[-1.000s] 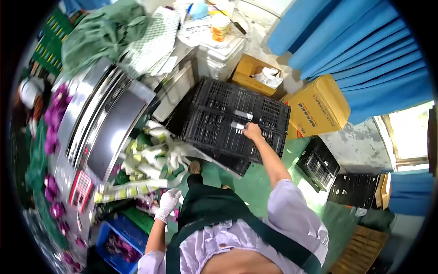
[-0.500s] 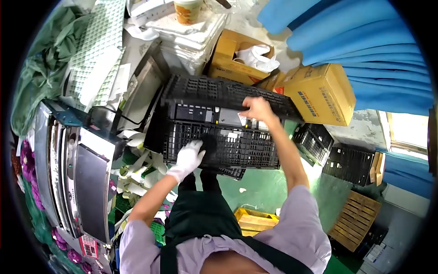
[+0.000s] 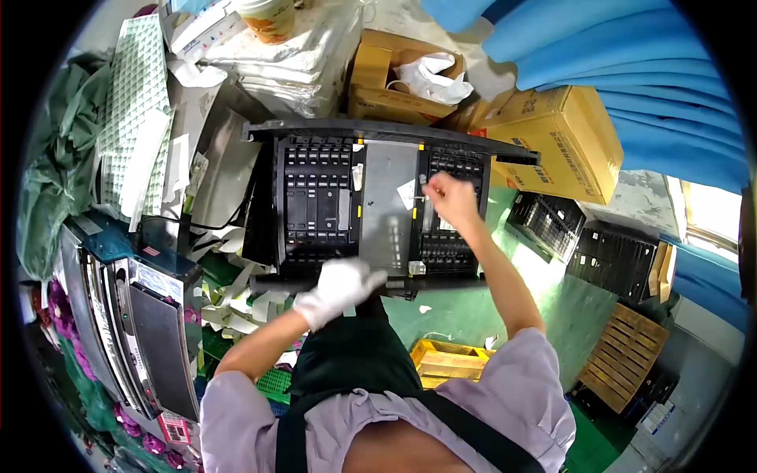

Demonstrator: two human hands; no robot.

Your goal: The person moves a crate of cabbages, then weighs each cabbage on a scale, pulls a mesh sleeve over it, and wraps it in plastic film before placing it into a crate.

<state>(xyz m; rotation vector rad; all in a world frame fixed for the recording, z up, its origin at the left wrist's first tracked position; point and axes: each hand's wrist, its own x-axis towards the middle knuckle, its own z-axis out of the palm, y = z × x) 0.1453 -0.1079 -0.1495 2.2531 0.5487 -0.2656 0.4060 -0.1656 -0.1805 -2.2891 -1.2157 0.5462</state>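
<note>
A black collapsible plastic crate (image 3: 319, 213) lies below me, its ribbed floor split by a smooth grey middle strip (image 3: 386, 185). Its far long wall (image 3: 355, 128) stands up; the near long wall (image 3: 272, 284) is seen edge-on. Over that near wall is my left hand (image 3: 335, 292) in a white glove, blurred, thumb apart from the fingers and holding nothing visible. My bare right hand (image 3: 455, 201) is closed above the right part of the floor. Whatever its fingers hold, if anything, is hidden. Beside its fingertips is a small white paper tag (image 3: 407, 195).
Cardboard boxes (image 3: 552, 146) stand beyond the crate, one open with a white bag (image 3: 434, 79) in it. Black crates (image 3: 611, 264) and a wooden pallet (image 3: 623, 355) are to the right. A yellow crate (image 3: 445, 363) sits on the floor, and machine-like panels (image 3: 162, 339) rise at left.
The crate's two long walls, folded inward before, have swung outward and uncovered the floor. My left hand has moved down toward me with the near wall; my right hand is slightly lower.
</note>
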